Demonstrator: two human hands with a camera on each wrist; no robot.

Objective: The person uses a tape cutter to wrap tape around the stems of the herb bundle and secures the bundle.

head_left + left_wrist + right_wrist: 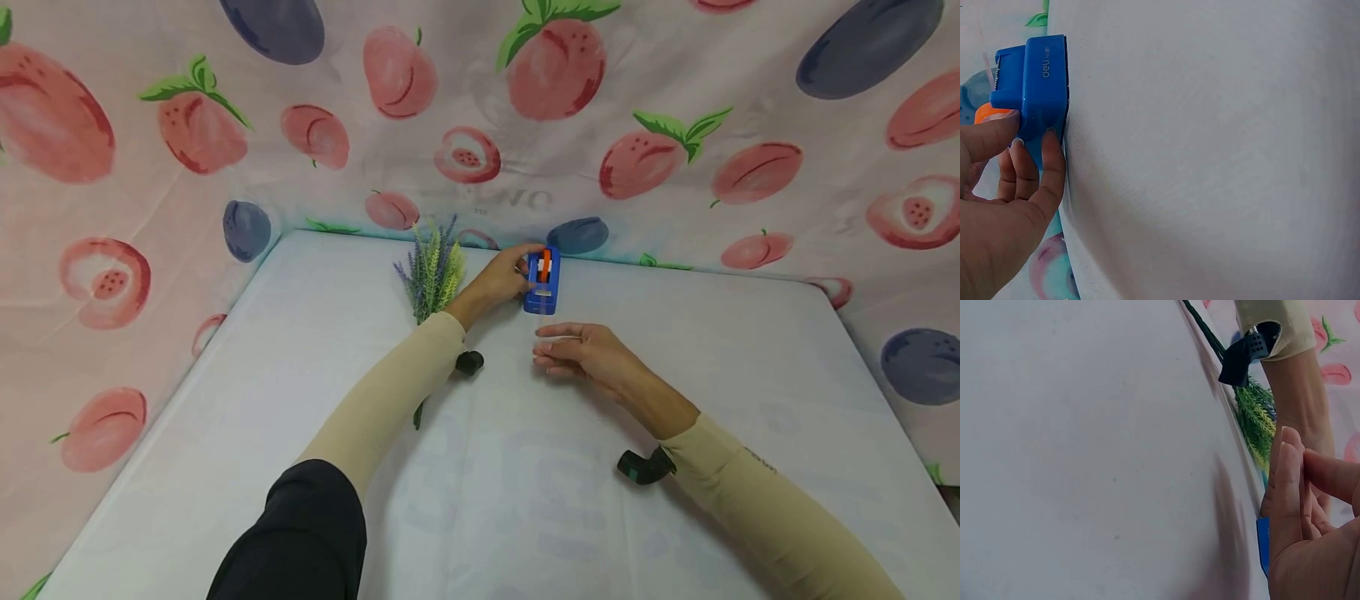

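My left hand (pixel 498 279) grips a blue tape dispenser (pixel 551 300) by its side, near the table's back edge. An orange core (pixel 547 265) sits inside it. In the left wrist view the thumb and fingers hold the dispenser body (pixel 1046 81), and a toothed cutter shows at its end. A faint clear strip of tape (pixel 988 69) stands out by the cutter. My right hand (pixel 588 354) is just in front of the dispenser, pinching the tape's end between thumb and fingertips. In the right wrist view the thumb (pixel 1332 472) meets the fingers, and the tape is hidden there.
A bunch of purple and yellow-green artificial flowers (pixel 431 275) lies left of the dispenser, its stems passing under my left forearm. The white-covered table (pixel 525 500) meets a fruit-printed cloth (pixel 465 83) at the back. Black wrist cameras (pixel 645 467) hang at both sleeves.
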